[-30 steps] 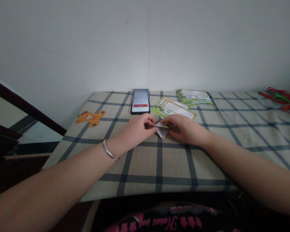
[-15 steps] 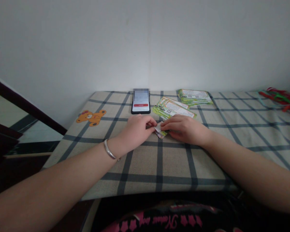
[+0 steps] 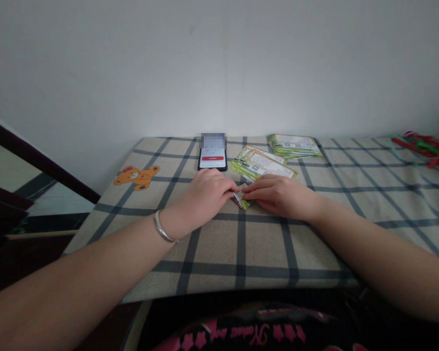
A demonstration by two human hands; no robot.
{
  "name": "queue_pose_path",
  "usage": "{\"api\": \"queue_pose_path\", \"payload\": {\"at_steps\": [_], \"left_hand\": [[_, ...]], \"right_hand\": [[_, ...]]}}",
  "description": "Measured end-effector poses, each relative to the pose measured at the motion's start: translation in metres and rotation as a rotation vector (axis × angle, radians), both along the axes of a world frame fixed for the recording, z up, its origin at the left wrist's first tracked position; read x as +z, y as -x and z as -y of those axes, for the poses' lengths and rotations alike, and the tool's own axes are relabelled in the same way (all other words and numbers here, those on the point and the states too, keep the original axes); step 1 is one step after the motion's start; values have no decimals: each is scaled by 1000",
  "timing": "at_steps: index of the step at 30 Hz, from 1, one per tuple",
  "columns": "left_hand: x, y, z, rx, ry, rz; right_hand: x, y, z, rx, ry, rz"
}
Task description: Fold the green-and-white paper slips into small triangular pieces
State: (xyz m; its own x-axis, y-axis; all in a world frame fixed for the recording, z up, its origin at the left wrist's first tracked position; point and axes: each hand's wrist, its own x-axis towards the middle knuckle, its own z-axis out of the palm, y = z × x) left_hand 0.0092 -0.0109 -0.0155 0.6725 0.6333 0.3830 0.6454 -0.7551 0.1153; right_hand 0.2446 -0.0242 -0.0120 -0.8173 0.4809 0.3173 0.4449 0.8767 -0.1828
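A small folded piece of printed paper (image 3: 246, 203), green and white, lies on the checked tablecloth between my two hands. My left hand (image 3: 211, 195), with a silver bangle at its wrist, pinches the left edge of the paper with closed fingers. From the other side my right hand (image 3: 281, 195) grips the right part, its fingers pressed together over it. Both hands rest low, close to the cloth, and their fingertips nearly meet. Just behind the paper are several green leaflets (image 3: 267, 165), loosely overlapped. The fingers hide much of the folded piece.
A phone (image 3: 212, 158) with a lit screen lies behind my left hand. Another leaflet stack (image 3: 294, 145) sits near the wall. At the left is a bear-shaped cutout (image 3: 137, 177); red and green stuff (image 3: 428, 148) lies far right. The checked tablecloth (image 3: 219, 251) reaches the table's front edge.
My left fingers have shifted slightly and closed further onto the paper, whose visible corner now looks narrower. My right hand stays nearly in place on it.
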Motion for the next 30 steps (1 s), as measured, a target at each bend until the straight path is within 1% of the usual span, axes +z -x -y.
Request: {"api": "queue_pose_path", "payload": {"at_steps": [4,7,11,17,22,26,30], "left_hand": [[0,2,0,-63,-124,-62],[0,2,0,-76,-169,-88],[1,2,1,-92,-167,-123],[0,3,1,-105,-182,-174],[-3,5,-2,-137,-203,-210],[-6,6,-2,-123,-213,-233],[-5,5,1,-102,-164,-238]], "right_hand": [[0,0,1,-33,-13,-12],[1,0,1,-5,-22,-13],[2,-1,1,28,-53,9],[4,-1,3,25,-69,55],[5,0,5,-11,-39,100],[5,0,6,-18,-1,77],[5,0,6,-31,-3,62]]}}
